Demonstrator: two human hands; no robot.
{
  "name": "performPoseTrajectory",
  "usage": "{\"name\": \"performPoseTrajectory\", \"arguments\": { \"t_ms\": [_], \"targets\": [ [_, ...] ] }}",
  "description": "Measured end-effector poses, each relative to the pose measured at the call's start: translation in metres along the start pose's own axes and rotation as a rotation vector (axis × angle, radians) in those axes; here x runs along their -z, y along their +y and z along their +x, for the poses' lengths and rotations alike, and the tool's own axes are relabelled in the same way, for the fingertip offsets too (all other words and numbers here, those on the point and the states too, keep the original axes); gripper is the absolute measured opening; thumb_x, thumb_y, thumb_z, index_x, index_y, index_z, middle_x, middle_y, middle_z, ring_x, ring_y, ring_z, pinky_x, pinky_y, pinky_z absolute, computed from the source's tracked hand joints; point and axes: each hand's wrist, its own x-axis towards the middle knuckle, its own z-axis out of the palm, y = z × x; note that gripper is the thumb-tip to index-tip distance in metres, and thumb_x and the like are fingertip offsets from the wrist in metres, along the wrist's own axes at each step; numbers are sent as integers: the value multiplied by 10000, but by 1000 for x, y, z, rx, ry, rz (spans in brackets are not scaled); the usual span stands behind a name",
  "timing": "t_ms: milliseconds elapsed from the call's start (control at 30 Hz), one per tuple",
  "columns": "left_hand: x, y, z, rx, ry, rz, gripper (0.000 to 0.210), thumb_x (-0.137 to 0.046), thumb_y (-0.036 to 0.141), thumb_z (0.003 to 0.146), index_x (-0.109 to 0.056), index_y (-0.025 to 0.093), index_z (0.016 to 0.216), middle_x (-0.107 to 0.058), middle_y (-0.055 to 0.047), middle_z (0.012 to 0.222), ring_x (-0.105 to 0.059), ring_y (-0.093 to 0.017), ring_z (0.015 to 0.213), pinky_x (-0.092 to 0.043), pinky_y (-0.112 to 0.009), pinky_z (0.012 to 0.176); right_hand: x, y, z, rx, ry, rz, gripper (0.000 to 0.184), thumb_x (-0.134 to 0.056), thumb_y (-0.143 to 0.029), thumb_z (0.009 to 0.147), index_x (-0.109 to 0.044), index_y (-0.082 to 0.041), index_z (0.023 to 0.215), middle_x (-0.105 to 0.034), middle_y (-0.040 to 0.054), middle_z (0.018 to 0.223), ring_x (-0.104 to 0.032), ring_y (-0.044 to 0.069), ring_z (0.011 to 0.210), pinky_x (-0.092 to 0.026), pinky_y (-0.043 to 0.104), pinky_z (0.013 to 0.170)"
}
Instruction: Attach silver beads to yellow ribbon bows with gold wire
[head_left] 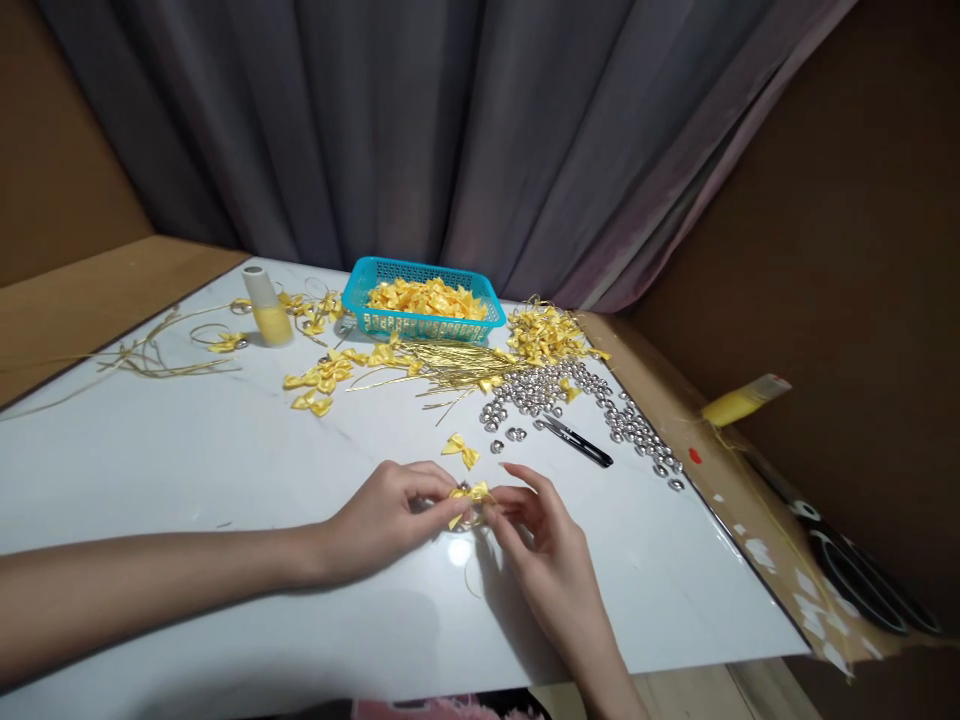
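Between my two hands is a small yellow ribbon bow [478,491], held just above the white tabletop. My left hand [390,515] pinches its left side between thumb and fingers. From the right, my right hand [536,530] pinches at the bow's other side, where a thin cord seems to be, with the index finger raised. A fine loop of cord hangs below the fingers. Something small and silvery shows at the bow's top edge, partly hidden by the fingers. Another yellow bow [461,450] lies on the table just beyond my hands.
A blue basket [427,328] of yellow bows stands at the back. Before it lie gold cords [457,363], silver bell-like pieces [532,388] and black thread snips [577,440]. A yellow thread spool [270,310] stands left. Another spool [746,398] and large scissors [855,575] are at right.
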Motion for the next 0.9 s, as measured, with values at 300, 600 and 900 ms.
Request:
{"name": "performPoseTrajectory", "arguments": {
  "t_ms": [300,600,900],
  "targets": [
    [0,-1,-1,-104,10,120,207,-552,260,847,-691,136,757,-667,-66,805,-589,-159,778,-451,-279,732,11,-12,-3,-26,-27,-92,213,-549,-342,844,-595,-183,978,-632,22,726,-546,136,603,-420,237,515],
    [0,-7,-1,-299,-21,221,188,-531,202,854,-675,137,750,-661,-57,776,-595,-153,753,-464,-282,703,9,-44,-6,164,-429,-124,157,-415,-185,915,-512,-239,1027,-614,-25,745,-548,106,660,-412,218,604],
    [-3,-9,-4,-561,-24,336,203,-467,92,854,-632,122,740,-640,-64,739,-583,-149,714,-464,-292,684,-3,-42,7,32,-336,17,82,-453,-271,904,-484,-213,953,-556,-37,620,-483,114,592,-341,240,558]
  ]
}}
